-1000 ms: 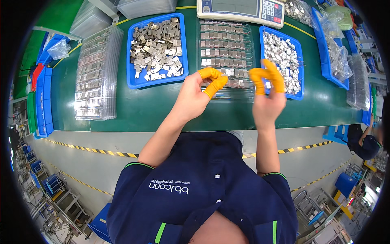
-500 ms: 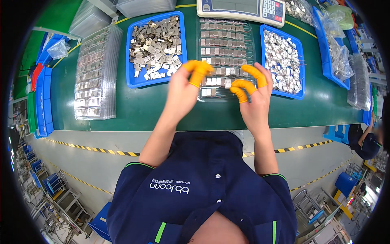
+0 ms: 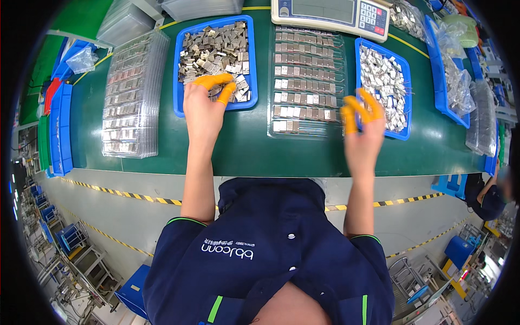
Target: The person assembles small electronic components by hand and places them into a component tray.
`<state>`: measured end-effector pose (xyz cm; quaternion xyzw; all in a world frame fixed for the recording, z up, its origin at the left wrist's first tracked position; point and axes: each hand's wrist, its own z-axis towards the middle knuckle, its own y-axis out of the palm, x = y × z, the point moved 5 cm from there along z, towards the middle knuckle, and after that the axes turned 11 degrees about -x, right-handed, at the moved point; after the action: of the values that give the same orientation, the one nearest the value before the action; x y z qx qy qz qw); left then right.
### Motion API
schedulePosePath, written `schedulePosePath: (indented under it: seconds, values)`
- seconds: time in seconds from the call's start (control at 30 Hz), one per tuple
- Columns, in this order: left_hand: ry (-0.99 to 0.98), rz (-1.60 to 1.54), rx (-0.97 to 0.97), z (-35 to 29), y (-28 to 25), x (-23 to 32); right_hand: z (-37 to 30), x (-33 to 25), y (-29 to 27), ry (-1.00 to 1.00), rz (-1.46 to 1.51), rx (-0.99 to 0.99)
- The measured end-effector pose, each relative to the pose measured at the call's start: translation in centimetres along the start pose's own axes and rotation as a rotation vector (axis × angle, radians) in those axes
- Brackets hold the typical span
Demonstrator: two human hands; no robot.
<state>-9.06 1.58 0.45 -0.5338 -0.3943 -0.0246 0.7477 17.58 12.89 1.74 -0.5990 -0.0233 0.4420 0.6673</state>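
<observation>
My left hand, with yellow finger cots on its thumb and forefinger, is over the near part of a blue tray heaped with small silver metal pieces. Its two covered fingertips come together among the pieces; whatever they pinch is too small to make out. Between my hands lies a clear plastic blister tray with rows of silver rectangular parts. My right hand, also in yellow cots and slightly blurred, hovers between that tray and a second blue tray of small white-and-silver pieces. Its fingers are apart, with nothing visible in them.
A stack of filled clear blister trays stands on the left of the green table. At the back is a digital scale. More blue bins line the left end; on the right, another holds bagged parts.
My left hand has moved left from the blister tray to the tray of metal pieces. My right hand has shifted right, away from the blister tray. The whole view has shifted slightly.
</observation>
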Motion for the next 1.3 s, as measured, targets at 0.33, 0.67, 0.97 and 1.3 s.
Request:
schedulePosePath:
  seconds: [0.33, 0.67, 0.97, 1.3]
  values:
    - [0.100, 0.207, -0.198, 1.7, 1.5, 0.6, 2.0, 8.5, -1.4, 0.400, -0.228, -0.029]
    - [-0.020, -0.480, -0.024, 1.7, 0.8, -0.2, 2.5, 7.9, -2.2, 0.378, -0.157, -0.052]
    - [-0.196, -1.040, -0.307, 0.7, 2.2, 0.7, 3.0, 9.6, -1.9, 0.441, -0.147, -0.161]
    - [-0.210, -1.338, -0.278, 0.3, 3.4, 1.7, 2.8, 7.0, -5.8, 0.359, -0.173, 0.237]
